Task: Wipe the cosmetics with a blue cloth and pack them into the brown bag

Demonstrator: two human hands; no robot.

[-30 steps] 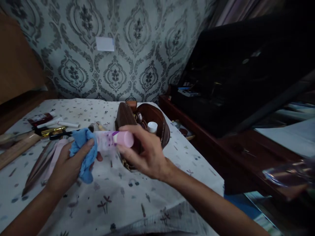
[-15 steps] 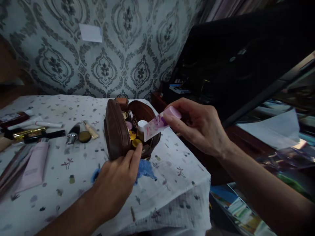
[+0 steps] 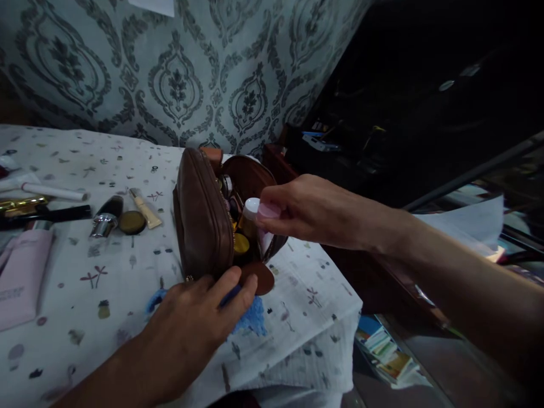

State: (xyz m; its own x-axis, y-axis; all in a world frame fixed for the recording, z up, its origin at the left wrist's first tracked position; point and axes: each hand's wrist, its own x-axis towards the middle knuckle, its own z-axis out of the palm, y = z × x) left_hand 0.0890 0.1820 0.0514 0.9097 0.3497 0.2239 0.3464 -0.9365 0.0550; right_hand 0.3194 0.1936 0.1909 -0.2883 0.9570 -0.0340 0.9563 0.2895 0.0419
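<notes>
A brown leather cosmetic bag (image 3: 199, 209) stands unzipped on the table, with a white-capped bottle (image 3: 251, 207) and a yellow-lidded jar (image 3: 241, 243) among the items inside. My right hand (image 3: 293, 207) is closed on the pink cap end of a small cosmetic tube (image 3: 268, 212). The tube's lower part dips into the bag's right side, partly hidden. At the bag's near end, my left hand (image 3: 204, 311) has its fingers apart, the tips touching a rounded brown leather flap (image 3: 260, 277). Blue fabric (image 3: 253, 317) lies beneath that hand.
Left of the bag lie a yellowish slim tube (image 3: 145, 209), a round compact (image 3: 131, 222), a dark bottle with a silver cap (image 3: 106, 216) and a large pink tube (image 3: 28, 272). A big black open case (image 3: 408, 113) rises at right, beyond the table's edge.
My right hand has moved the tube left and down into the bag. The leather flap now shows folded outward by my left hand, whose fingers have spread. The view has tilted downward.
</notes>
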